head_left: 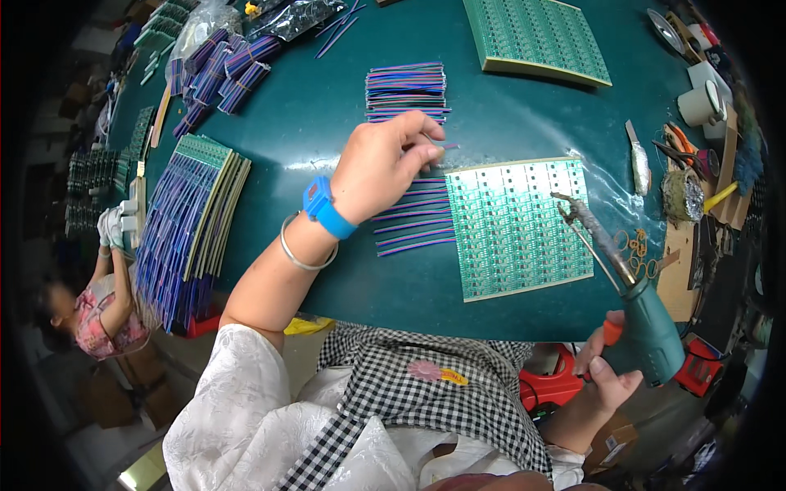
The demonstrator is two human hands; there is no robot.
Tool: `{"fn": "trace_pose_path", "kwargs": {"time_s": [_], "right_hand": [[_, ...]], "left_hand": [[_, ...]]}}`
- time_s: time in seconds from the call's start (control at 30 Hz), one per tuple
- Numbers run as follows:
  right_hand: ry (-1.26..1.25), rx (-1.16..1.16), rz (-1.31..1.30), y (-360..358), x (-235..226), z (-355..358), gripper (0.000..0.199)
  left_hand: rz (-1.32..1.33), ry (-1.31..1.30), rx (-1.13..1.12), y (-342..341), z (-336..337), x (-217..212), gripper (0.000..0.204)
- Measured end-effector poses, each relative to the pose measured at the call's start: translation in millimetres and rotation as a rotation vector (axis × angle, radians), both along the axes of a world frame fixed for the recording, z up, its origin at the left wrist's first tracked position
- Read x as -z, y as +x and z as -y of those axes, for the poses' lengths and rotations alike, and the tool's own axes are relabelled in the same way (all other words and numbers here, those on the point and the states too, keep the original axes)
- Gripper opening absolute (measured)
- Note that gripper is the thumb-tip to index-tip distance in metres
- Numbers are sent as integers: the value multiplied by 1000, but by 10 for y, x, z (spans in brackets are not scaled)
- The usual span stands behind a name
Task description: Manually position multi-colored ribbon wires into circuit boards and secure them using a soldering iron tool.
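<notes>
My left hand (385,159), with a blue watch and a bangle on its wrist, is closed in a pinch over the left edge of a green circuit board panel (524,237). The end of a thin ribbon wire (451,146) pokes out past its fingertips. Several blue-and-purple ribbon wires (413,221) reach left from the panel's edge, partly under that hand. Low on the right, my right hand (604,372) grips a green soldering gun (651,327) by its handle. The gun's dark tip sits over the panel's upper right part.
A pile of loose ribbon wires (405,86) lies beyond my left hand. Stacked wired panels (192,221) stand at left, bare panels (540,37) at far right. Tied wire bundles (221,69), a knife (637,159) and a white mug (700,106) surround the work. Another person (106,307) sits at left.
</notes>
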State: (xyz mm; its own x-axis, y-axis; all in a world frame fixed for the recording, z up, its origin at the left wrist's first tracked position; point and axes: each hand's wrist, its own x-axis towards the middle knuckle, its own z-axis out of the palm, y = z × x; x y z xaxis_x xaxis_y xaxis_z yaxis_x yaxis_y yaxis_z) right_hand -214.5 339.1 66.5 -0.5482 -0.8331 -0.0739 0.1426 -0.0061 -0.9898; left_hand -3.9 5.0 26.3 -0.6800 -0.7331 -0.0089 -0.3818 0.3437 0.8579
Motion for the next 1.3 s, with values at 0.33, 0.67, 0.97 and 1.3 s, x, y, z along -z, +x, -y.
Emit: {"fn": "trace_pose_path", "kwargs": {"time_s": [0.33, 0.67, 0.97, 1.3], "right_hand": [[105, -148, 233, 287, 476, -265, 81], [198, -272, 146, 408, 771, -589, 70], [237, -360, 119, 417, 806, -556, 60], [368, -316, 87, 464, 709, -393, 28]], "left_hand": [[-171, -143, 207, 234, -676, 94, 31], [-35, -449, 221, 366, -933, 334, 36], [-75, -458, 212, 378, -969, 398, 35], [-73, -465, 206, 393, -975, 425, 33]]}}
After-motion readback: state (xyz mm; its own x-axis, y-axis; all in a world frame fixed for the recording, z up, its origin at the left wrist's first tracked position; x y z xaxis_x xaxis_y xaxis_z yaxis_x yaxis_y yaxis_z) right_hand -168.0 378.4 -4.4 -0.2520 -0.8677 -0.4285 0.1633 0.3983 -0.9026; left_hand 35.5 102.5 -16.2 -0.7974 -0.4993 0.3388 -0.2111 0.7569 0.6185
